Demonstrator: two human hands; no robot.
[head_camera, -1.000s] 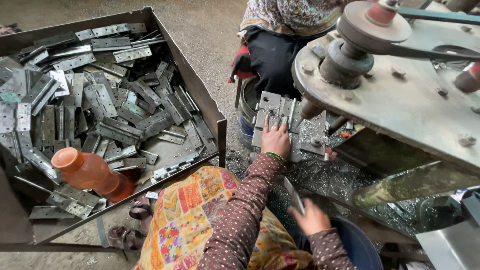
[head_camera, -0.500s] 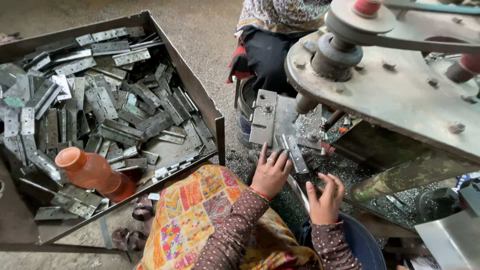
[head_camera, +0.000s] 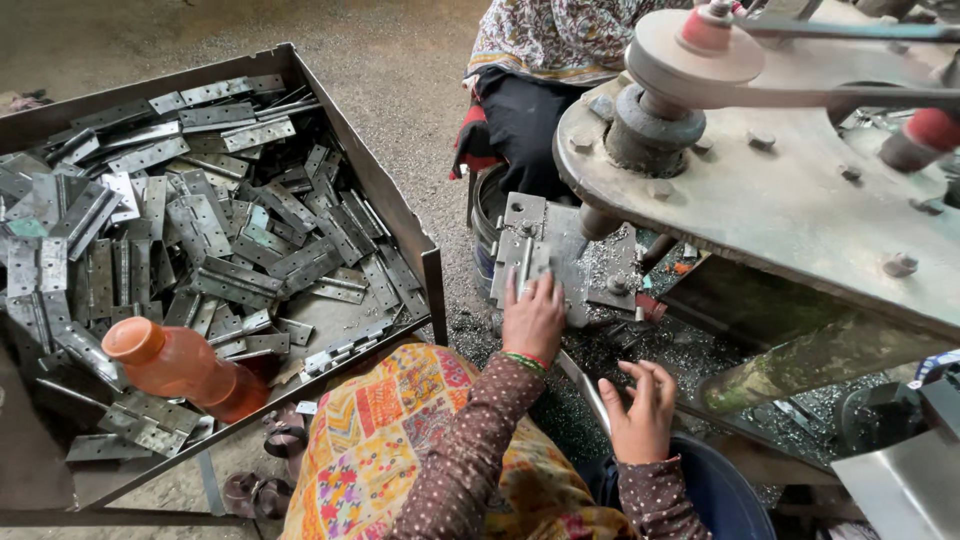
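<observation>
Pressing left hand (head_camera: 533, 318) flat on hinge (head_camera: 524, 262) (fingers spread), right hand (head_camera: 640, 408) hovering open

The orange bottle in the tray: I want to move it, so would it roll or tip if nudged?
The orange bottle lies on its side across loose hinges, so it cannot tip, but its round body would probably roll or slide off them. It looks like thin plastic, likely light. The tray wall would probably stop it.

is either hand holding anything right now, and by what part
Left hand presses flat on a metal hinge at its near end on the machine plate; no closed grip. Right hand is open, holding nothing.
</observation>
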